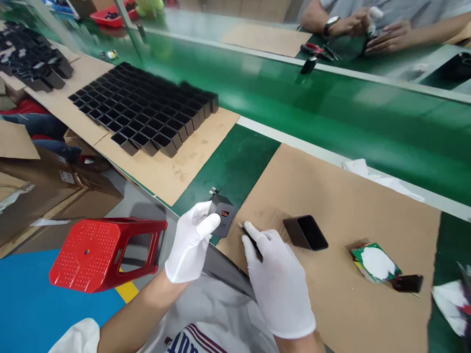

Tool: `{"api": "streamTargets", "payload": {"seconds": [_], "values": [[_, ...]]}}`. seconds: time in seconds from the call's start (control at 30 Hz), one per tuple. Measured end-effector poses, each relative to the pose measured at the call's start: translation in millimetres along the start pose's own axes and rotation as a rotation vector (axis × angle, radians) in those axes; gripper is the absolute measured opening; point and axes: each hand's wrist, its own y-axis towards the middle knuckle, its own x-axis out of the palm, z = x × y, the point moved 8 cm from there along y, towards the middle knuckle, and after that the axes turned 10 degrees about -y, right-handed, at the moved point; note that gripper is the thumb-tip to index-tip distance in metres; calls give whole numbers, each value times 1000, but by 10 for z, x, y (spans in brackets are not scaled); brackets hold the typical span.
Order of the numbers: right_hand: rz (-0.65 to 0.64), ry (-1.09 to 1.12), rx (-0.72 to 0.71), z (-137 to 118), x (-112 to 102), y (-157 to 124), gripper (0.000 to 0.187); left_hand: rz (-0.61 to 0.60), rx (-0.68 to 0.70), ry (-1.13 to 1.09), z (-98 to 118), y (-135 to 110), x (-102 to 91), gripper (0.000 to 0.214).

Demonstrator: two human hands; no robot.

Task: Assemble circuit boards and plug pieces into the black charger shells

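My left hand (191, 242), in a white glove, is closed around a small black charger plug (222, 215) with metal prongs at its top and an orange port facing me. My right hand (275, 279), also gloved, pinches thin black tweezers (249, 238) whose tip points at the charger, a short gap away. Both hands hover over the near edge of a brown cardboard sheet (331, 196). An open black plastic shell (305, 232) lies on the cardboard just right of my right hand.
Many black shells (147, 110) stand in rows on cardboard at the left. A green conveyor belt (331, 108) runs across. Another person's hands (368, 27) work beyond it. A red stool (106, 252) lies below left. Stickers and a dark part (382, 267) sit at right.
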Motion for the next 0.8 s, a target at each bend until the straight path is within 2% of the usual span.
{"api": "streamTargets", "payload": {"seconds": [0.07,0.2,0.3,0.37,0.5,0.57,0.63,0.7,0.8], "values": [[-17,-39,-42,-96,123,137,36,-28,-19,-74,-35,-8,41,48],[-130,-3,-42,-223,337,564,35,-63,-12,-186,-40,21,73,42],[-103,22,-32,-284,380,843,31,-76,42,-189,50,49,84,44],[-61,61,-10,-285,339,924,31,-69,91,-175,130,62,82,46],[28,236,-22,-276,62,801,39,-62,148,-149,224,82,93,51],[71,457,2,-240,-122,661,39,-65,170,-116,240,84,116,56],[96,689,67,-179,-257,521,32,-71,197,-61,240,70,145,58],[83,840,150,-116,-308,401,34,-66,246,21,230,28,162,54],[26,969,314,31,-245,216,45,-39,379,172,198,-112,156,42]]}}
